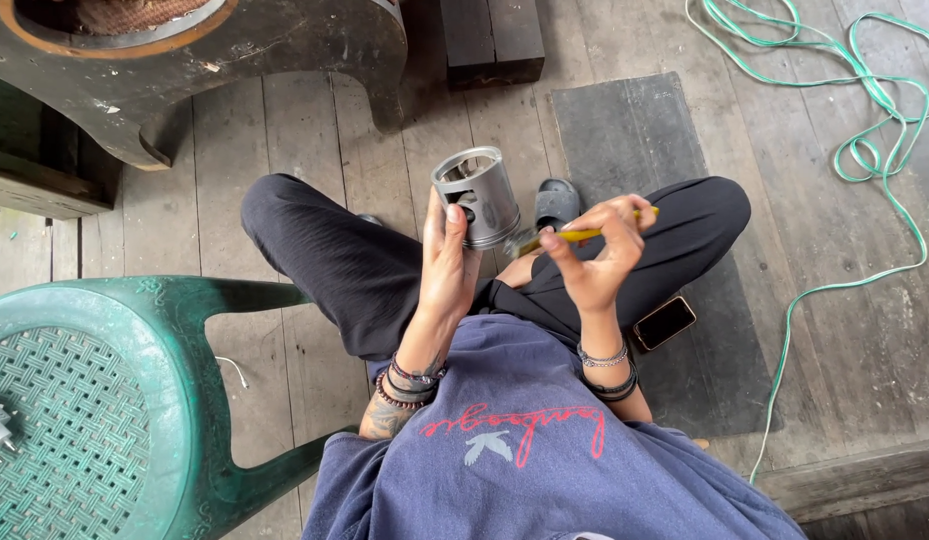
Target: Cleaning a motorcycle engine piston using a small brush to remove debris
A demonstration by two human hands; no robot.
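The left hand [447,262] grips a grey metal piston [478,197] upright above the lap, thumb on its skirt; the right hand [597,252] pinches a yellow-handled tool [570,237] whose tip, blurred, points at the piston's side. The person sits cross-legged on a dark mat [635,140] over worn floor planks [315,130], a phone [665,322] beside the knee. A green plastic chair [95,400] and a green hose [865,150] are cut off at the edges.
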